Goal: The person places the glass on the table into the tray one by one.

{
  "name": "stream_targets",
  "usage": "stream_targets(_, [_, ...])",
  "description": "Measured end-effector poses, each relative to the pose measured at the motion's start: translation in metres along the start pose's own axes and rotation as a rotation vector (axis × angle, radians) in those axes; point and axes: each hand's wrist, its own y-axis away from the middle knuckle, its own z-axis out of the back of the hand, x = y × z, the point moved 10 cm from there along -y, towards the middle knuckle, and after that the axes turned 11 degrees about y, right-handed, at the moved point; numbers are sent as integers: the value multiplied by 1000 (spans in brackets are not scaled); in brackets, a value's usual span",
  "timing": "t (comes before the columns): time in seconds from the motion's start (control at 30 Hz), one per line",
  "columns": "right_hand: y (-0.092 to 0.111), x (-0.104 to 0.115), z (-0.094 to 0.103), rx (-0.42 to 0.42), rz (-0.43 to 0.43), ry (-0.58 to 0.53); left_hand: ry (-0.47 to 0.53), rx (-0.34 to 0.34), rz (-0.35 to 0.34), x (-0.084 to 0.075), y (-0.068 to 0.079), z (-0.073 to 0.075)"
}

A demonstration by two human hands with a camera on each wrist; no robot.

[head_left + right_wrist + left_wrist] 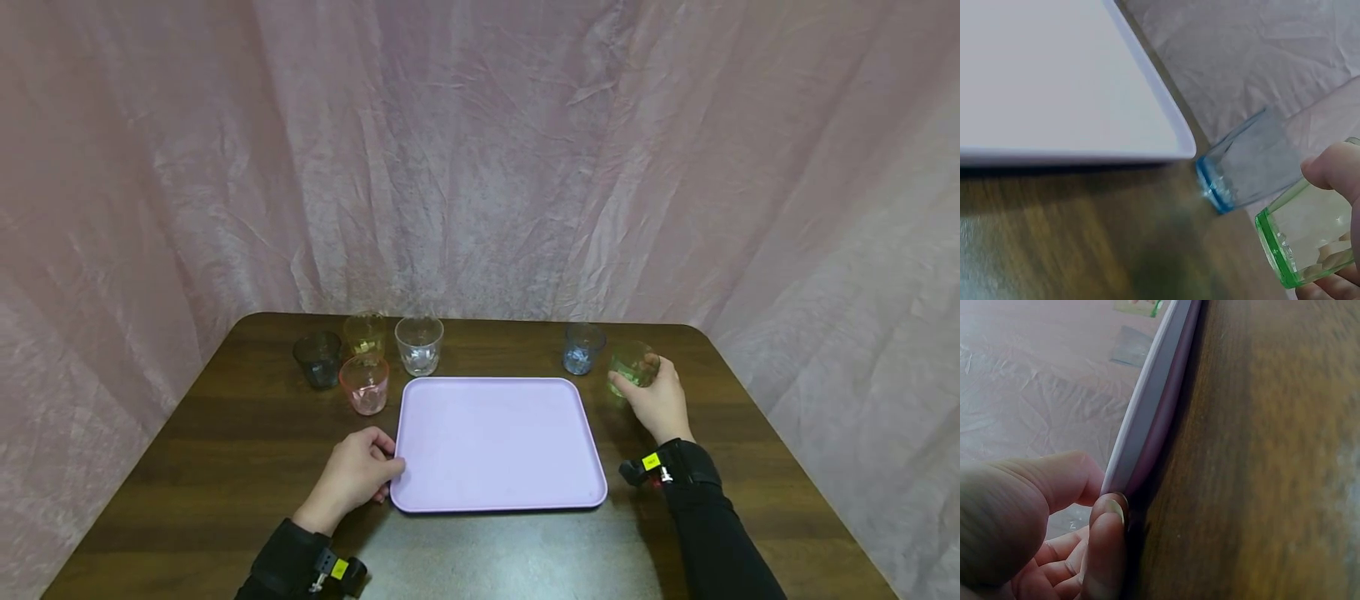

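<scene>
A pale lilac rectangular tray [498, 443] lies in the middle of the table. Its left rim is pinched by my left hand [356, 472], with the thumb on one side and a fingertip on the other in the left wrist view. My right hand [662, 401] grips a clear green glass [1304, 240] beyond the tray's right side, thumb and fingers around its wall. Just left of that glass stands a blue glass [582, 348], upright near the tray's far right corner.
Left of the tray's far corner several glasses stand together: a dark grey glass [318, 360], a yellow glass [365, 336], a pink glass [365, 385] and a clear glass [420, 346]. A pink curtain [480, 167] hangs behind the brown wooden table [225, 467].
</scene>
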Motion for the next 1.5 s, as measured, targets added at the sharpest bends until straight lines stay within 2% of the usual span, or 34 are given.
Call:
stream_targets(0.97, [5, 70, 22, -3, 112, -30, 6, -4, -10, 0, 0, 1])
stream_targets(1.17, [5, 82, 19, 7, 131, -36, 2, -2, -4, 0, 1, 1])
stream_targets(1.5, [6, 101, 1, 50, 166, -60, 5, -2, 9, 0, 0, 0])
